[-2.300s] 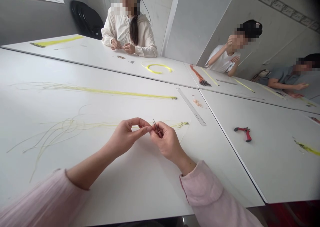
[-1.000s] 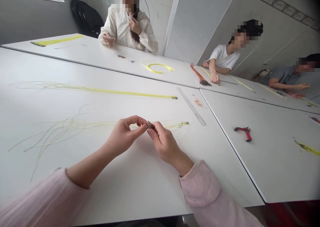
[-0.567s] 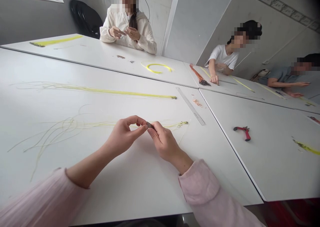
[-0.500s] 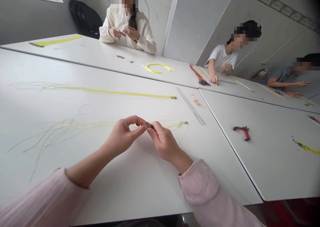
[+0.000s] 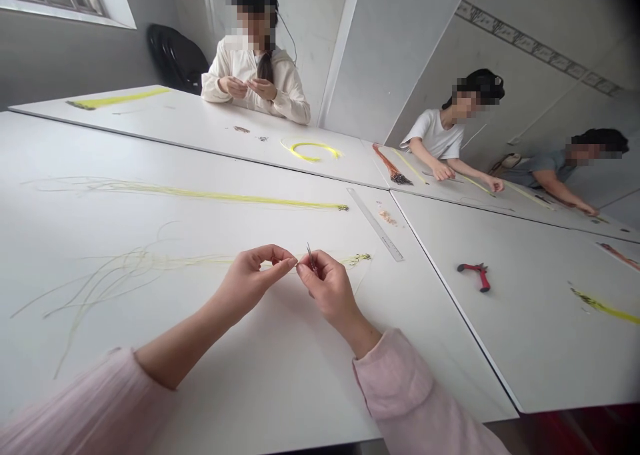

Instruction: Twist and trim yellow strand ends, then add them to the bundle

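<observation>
White tabletop (image 5: 260, 381), right hand (image 5: 331, 285) holding slim metal tool (image 5: 311, 255), tip up, long axis leaning left, left hand (image 5: 253, 278) pinched narrow

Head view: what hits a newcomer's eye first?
Probably the bare left hand and right hand, close together near centre, the right holding a thin, pointed metal tool. Next, the long, straight, yellow strand bundle beyond them on the white tabletop. Then the red-and-black pliers at right.

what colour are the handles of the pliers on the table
Red with black ends: handles, head view
</observation>
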Available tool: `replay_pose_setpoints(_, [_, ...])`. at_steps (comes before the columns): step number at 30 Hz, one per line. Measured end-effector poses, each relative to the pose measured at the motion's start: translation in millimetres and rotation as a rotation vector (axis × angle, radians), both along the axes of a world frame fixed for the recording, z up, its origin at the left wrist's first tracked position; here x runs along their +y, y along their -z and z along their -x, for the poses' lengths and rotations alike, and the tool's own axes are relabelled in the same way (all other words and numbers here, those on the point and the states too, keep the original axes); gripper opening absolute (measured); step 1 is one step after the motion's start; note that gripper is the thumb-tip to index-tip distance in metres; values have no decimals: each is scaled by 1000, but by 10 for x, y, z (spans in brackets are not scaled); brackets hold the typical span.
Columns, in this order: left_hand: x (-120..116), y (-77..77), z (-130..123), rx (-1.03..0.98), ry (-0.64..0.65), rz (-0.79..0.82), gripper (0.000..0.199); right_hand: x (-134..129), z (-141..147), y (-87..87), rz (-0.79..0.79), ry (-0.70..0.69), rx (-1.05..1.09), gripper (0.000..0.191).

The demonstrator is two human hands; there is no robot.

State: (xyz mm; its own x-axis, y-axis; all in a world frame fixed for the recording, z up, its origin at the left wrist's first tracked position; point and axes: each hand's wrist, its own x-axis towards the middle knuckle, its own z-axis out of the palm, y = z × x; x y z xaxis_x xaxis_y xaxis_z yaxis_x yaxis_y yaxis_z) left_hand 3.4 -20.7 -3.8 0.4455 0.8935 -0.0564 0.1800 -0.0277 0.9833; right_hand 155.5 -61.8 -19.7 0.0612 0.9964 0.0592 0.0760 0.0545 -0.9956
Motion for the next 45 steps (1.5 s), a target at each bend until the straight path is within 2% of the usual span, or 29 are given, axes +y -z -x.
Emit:
replay_pose_setpoints(4, [-9,1,-1,7,34,26,30,14,-13,3,-13,7,-8,15])
replay_pose_setpoints(9, [-1,-16,-2,90,16,-47,30,13,-8,-1,-55,38,-117,12])
replay_pose_setpoints(11, [2,-2,-4,150,-14,-151,28,11,-4,-3,-63,51,-161,12])
replay_pose_setpoints(14, [1,38,-9,287,-58,-444,24,16,-5,-6,-69,75,-193,14])
replay_pose_setpoints(16, [-2,59,-13,362,-62,-565,25,23,-13,-7,-64,93,-191,15])
replay_pose_setpoints(20, [-7,62,-13,367,-63,-509,32,33,-32,-6,-51,108,-164,14])
replay_pose_setpoints(22, [-8,53,-10,366,-75,-504,27,31,-34,-6,-45,107,-154,14])
replay_pose_setpoints(25, [-6,51,-7,393,-90,-557,19,23,-23,-8,-41,92,-146,14])
replay_pose_setpoints(32, [0,81,-21,432,-77,-700,21,23,-15,-3,-47,86,-152,15])
replay_pose_setpoints(34, [-5,84,-21,395,-49,-630,25,25,-23,-4,-49,91,-151,15])
replay_pose_setpoints(37, [-12,75,-8,292,15,-366,38,31,-44,-17,-68,111,-147,14])
replay_pose_setpoints(39, [-17,54,5,236,50,-195,38,49,-82,-36,-93,140,-138,15])
replay_pose_setpoints(42, [-36,-8,15,192,63,-51,39,126,-237,-89,-134,258,-89,16])
replay_pose_setpoints(45, [-64,-98,11,111,66,33,38,255,-569,-202,-177,424,-38,16])
